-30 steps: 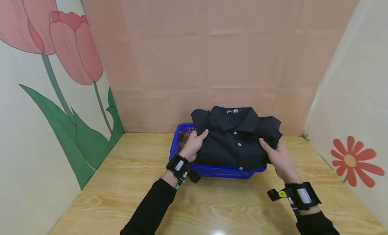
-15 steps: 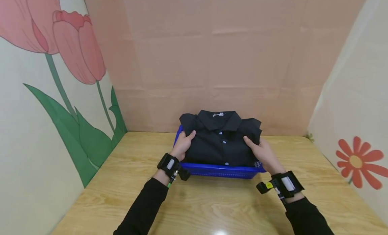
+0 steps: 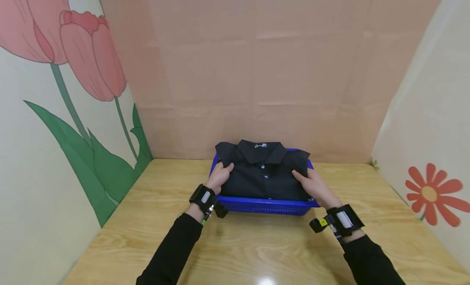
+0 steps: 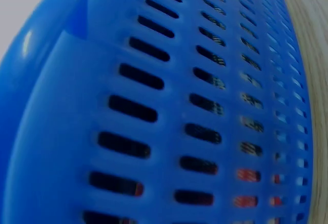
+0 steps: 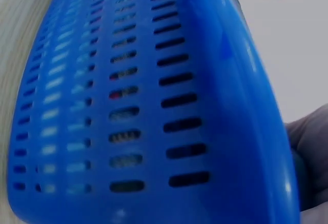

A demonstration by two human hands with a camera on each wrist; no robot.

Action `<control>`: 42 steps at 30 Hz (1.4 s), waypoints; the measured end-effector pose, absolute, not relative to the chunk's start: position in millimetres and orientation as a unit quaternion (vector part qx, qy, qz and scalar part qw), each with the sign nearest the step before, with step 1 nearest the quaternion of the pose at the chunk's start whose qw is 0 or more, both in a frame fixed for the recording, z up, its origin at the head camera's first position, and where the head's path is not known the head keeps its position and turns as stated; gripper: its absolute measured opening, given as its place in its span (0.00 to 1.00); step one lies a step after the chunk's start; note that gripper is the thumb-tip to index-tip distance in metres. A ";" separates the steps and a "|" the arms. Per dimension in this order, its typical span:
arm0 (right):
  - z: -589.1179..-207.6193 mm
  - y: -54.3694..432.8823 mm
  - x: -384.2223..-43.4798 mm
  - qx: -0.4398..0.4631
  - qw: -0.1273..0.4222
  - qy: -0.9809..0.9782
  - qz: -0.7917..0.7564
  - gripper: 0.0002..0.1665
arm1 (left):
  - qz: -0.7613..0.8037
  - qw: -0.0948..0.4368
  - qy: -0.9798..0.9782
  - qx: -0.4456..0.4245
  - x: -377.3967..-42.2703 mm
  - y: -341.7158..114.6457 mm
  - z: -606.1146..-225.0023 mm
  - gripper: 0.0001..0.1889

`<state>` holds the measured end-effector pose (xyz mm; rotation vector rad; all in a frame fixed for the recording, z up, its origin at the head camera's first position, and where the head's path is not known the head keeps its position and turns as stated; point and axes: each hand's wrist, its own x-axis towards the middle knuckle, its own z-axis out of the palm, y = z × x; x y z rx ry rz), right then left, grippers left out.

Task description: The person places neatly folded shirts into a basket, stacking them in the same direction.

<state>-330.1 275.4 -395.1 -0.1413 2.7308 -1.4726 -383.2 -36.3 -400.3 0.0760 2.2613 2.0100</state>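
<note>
In the head view, a folded black button-up shirt (image 3: 253, 181) lies inside the blue plastic basket (image 3: 262, 205), its collar toward the back wall. My left hand (image 3: 218, 177) holds the shirt's left side, thumb on top of the cloth. On the opposite side, my right hand (image 3: 318, 188) grips the shirt with its thumb on top; the other fingers are hidden beneath. Both wrist views are mostly filled by the slotted basket wall (image 4: 169, 96). Part of the right hand (image 5: 313, 152) shows at the right wrist view's edge. Red and patterned fabric shows through the slots.
The basket stands on a light wooden table (image 3: 253, 248), close to the brown back wall (image 3: 253, 72). A side wall with painted tulips (image 3: 92, 56) rises on the left, and one with a red flower (image 3: 428, 194) on the right.
Both hands have moved left and lowered the shirt into the basket. The plaid cloth visible at the basket's left a second ago is now covered in the head view.
</note>
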 end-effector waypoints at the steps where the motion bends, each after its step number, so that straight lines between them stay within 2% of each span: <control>1: -394.3 275.6 -330.4 -0.046 0.018 0.884 -0.464 0.38 | 0.658 0.061 0.750 0.027 -382.7 -36.1 -400.1 0.24; 7: -392.3 277.8 -330.6 -0.039 0.004 0.909 -0.415 0.24 | 0.636 0.062 0.769 0.031 -381.8 -34.1 -402.1 0.22; 10: -392.3 277.8 -330.0 -0.031 0.002 0.914 -0.404 0.24 | 0.631 0.064 0.773 0.030 -383.2 -34.1 -403.7 0.22; 13: -392.9 277.4 -328.6 -0.029 -0.001 0.915 -0.402 0.29 | 0.616 0.075 0.784 0.020 -383.8 -34.5 -405.7 0.25; 17: -392.7 278.2 -325.7 -0.039 -0.028 0.915 -0.401 0.48 | 0.588 0.078 0.805 0.012 -383.0 -35.5 -407.8 0.35; 19: -392.1 280.1 -325.0 -0.047 -0.052 0.917 -0.394 0.54 | 0.564 0.063 0.823 0.015 -380.8 -36.1 -406.2 0.41; 23: -390.9 283.3 -325.1 -0.071 -0.106 0.930 -0.344 0.56 | 0.496 -0.006 0.868 0.030 -373.4 -36.3 -395.9 0.49; 27: -389.6 280.8 -326.7 -0.120 -0.152 0.954 -0.230 0.48 | 0.399 -0.071 0.911 0.072 -366.6 -33.3 -385.1 0.48; 32: -388.3 266.7 -323.0 -0.150 -0.193 0.967 -0.070 0.37 | 0.278 -0.106 0.948 0.115 -359.4 -26.3 -387.5 0.46; 37: -389.8 252.5 -324.2 -0.148 -0.171 0.974 -0.003 0.37 | 0.197 -0.096 0.967 0.132 -354.6 -21.3 -393.8 0.44; 42: -393.1 242.1 -331.1 -0.148 -0.101 0.983 -0.029 0.42 | 0.139 -0.025 0.976 0.163 -358.7 -25.1 -396.3 0.42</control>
